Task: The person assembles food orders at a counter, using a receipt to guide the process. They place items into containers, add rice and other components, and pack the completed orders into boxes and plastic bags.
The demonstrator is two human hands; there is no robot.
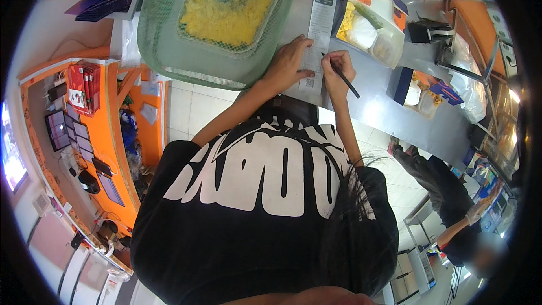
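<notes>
On the steel table (pixel 370 93) lies a long printed paper slip (pixel 320 25). My left hand (pixel 289 63) rests flat on its left side with the fingers apart, beside the green mesh cover. Pinched in my right hand (pixel 339 72) is a slim black pen (pixel 346 82), its tip at the slip's right edge. To the right of the slip stands an open takeaway box (pixel 370 29) holding yellow rice, a white wrapped item and a small lidded cup. A second open box (pixel 420 93) with similar contents sits farther right.
A green mesh cover (pixel 161 51) surrounds a tray of yellow rice (pixel 212 20) with a dark serving spoon at the upper left. A black metal holder (pixel 426 31) stands at the right. An orange counter (pixel 113 152) lies at left. Another person (pixel 451 197) stands at lower right.
</notes>
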